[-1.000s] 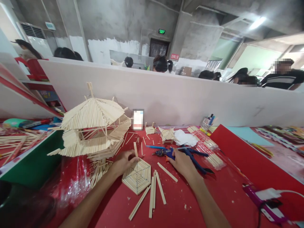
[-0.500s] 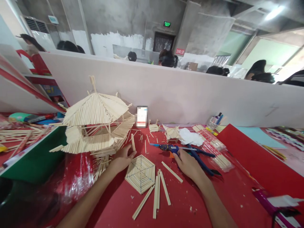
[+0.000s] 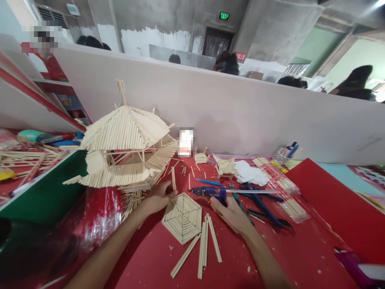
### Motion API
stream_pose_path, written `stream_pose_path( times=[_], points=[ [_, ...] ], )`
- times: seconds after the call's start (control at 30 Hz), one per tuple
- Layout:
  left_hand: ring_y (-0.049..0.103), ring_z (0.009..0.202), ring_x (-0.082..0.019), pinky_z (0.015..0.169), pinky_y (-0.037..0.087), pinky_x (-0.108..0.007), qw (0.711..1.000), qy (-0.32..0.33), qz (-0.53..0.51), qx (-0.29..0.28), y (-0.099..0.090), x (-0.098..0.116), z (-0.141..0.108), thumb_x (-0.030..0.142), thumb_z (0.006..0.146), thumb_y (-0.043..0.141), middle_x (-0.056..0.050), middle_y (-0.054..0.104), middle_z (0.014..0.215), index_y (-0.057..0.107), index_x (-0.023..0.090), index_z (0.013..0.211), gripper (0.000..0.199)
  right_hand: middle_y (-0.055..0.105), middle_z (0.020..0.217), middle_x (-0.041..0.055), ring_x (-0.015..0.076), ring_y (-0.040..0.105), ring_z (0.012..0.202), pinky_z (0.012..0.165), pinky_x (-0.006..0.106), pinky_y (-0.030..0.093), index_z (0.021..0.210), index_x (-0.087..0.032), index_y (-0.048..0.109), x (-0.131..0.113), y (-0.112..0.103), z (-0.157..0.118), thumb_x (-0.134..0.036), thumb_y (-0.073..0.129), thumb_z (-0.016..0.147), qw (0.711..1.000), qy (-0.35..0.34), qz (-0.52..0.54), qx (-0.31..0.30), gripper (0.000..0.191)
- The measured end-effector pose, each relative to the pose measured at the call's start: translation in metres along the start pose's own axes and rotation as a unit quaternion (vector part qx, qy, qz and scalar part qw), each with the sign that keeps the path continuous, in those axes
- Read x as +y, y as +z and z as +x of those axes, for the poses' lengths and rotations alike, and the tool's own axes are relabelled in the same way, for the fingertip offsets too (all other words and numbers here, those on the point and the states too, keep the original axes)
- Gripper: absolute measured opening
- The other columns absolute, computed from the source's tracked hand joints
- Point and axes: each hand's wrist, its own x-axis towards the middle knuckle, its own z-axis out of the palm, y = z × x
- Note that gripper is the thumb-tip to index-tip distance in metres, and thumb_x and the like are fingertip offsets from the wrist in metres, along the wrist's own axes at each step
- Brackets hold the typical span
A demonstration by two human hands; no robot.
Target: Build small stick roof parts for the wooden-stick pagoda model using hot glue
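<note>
My left hand point(image 3: 160, 196) pinches a short pair of wooden sticks point(image 3: 173, 178) upright, just above the left corner of a hexagonal stick panel point(image 3: 182, 218) lying on the red table. My right hand point(image 3: 230, 208) is wrapped round the handle of a blue glue gun point(image 3: 210, 192), whose nozzle points left toward the held sticks without touching them. A clear glue stick point(image 3: 252, 191) juts from the gun's back end. Several loose sticks point(image 3: 214, 237) lie below and right of the panel.
A large stick pavilion point(image 3: 126, 128) stands at left, by a green board point(image 3: 60, 188). Behind are a small stick model point(image 3: 225, 166), white tissue point(image 3: 251, 173) and a white partition point(image 3: 240, 108). Pliers point(image 3: 264, 204), bagged sticks point(image 3: 290, 200) and a red board point(image 3: 339, 208) lie at right.
The glue gun is now lifted, with its nozzle turned toward the left hand, and a blue pen and green-handled tool show beside it. One loose stick pair right of the panel is gone. The view has shifted.
</note>
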Motion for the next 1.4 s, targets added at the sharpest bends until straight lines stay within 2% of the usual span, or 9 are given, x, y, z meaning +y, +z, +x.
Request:
stream_pose_path(
  times=[0.07,0.13,0.3,0.5,0.73,0.9,1.2,1.27,1.4],
  points=[
    [0.058,0.069,-0.018,0.063,0.041,-0.028,1.000,0.006,-0.005,-0.005,0.000,-0.001,0.000,0.040,0.082,0.058,-0.002,0.065,0.076,0.057,0.018,0.082,0.022,0.075,0.094,0.0079,0.0251,0.068,0.090,0.083,0.036,0.052,0.098,-0.019,0.071,-0.004,0.003,0.000,-0.052,0.051,0.092,0.999,-0.005,-0.030,-0.035,0.039],
    [0.057,0.069,-0.018,0.064,0.041,-0.028,1.000,0.011,0.002,-0.006,0.000,-0.002,0.000,0.042,0.083,0.057,-0.002,0.064,0.076,0.057,0.019,0.082,0.024,0.075,0.098,0.0096,0.0268,0.068,0.094,0.088,0.037,0.050,0.098,-0.018,0.072,-0.007,0.007,0.000,-0.050,0.051,0.092,0.996,0.003,-0.072,-0.049,0.039],
    [0.059,0.072,-0.020,0.067,0.041,-0.030,1.000,0.004,0.009,-0.017,-0.002,0.000,0.000,0.047,0.089,0.047,-0.002,0.064,0.077,0.056,0.019,0.082,0.030,0.076,0.097,0.0102,0.0274,0.069,0.096,0.088,0.035,0.048,0.092,-0.020,0.074,-0.008,0.014,-0.001,-0.049,0.048,0.094,0.982,0.007,-0.188,-0.027,0.040],
    [0.060,0.073,-0.020,0.067,0.042,-0.030,1.000,0.001,-0.016,-0.016,-0.001,-0.001,0.001,0.049,0.087,0.050,-0.001,0.066,0.078,0.056,0.020,0.083,0.030,0.076,0.094,0.0104,0.0273,0.068,0.095,0.086,0.034,0.047,0.090,-0.020,0.074,-0.006,0.017,-0.001,-0.049,0.048,0.094,0.973,-0.007,-0.230,-0.003,0.039],
    [0.061,0.073,-0.020,0.067,0.044,-0.030,0.998,0.016,-0.054,-0.003,0.000,-0.004,0.003,0.046,0.085,0.054,-0.002,0.067,0.078,0.057,0.019,0.085,0.027,0.075,0.093,0.0104,0.0265,0.069,0.091,0.083,0.033,0.047,0.090,-0.020,0.072,-0.004,0.023,-0.002,-0.050,0.044,0.096,0.962,-0.013,-0.272,-0.016,0.042],
    [0.059,0.070,-0.019,0.065,0.043,-0.030,0.999,0.017,-0.039,-0.003,-0.001,-0.002,0.002,0.044,0.083,0.056,-0.001,0.064,0.075,0.054,0.019,0.080,0.025,0.074,0.095,0.0090,0.0249,0.068,0.093,0.083,0.032,0.046,0.096,-0.021,0.071,0.000,0.025,-0.004,-0.049,0.043,0.097,0.960,-0.020,-0.280,-0.010,0.040],
    [0.060,0.072,-0.019,0.067,0.044,-0.030,0.999,0.013,-0.029,-0.012,0.000,-0.003,-0.001,0.039,0.079,0.062,-0.002,0.065,0.079,0.053,0.021,0.083,0.021,0.070,0.094,0.0081,0.0242,0.065,0.091,0.082,0.031,0.046,0.094,-0.021,0.069,-0.005,0.025,-0.007,-0.048,0.044,0.096,0.963,-0.022,-0.267,-0.007,0.036],
    [0.061,0.073,-0.019,0.067,0.045,-0.030,0.999,0.012,-0.036,-0.018,0.000,-0.001,-0.001,0.038,0.079,0.063,-0.002,0.066,0.081,0.053,0.021,0.083,0.021,0.069,0.094,0.0073,0.0236,0.064,0.091,0.082,0.032,0.046,0.093,-0.022,0.068,-0.005,0.022,-0.008,-0.045,0.044,0.096,0.967,-0.035,-0.254,-0.012,0.034],
    [0.062,0.075,-0.020,0.067,0.044,-0.030,0.999,0.001,-0.039,-0.029,-0.001,0.004,-0.003,0.035,0.075,0.066,-0.003,0.067,0.083,0.053,0.020,0.084,0.022,0.066,0.086,0.0055,0.0212,0.062,0.081,0.073,0.029,0.046,0.085,-0.022,0.064,-0.007,0.021,-0.009,-0.044,0.044,0.097,0.967,-0.075,-0.241,-0.014,0.032]
  ],
)
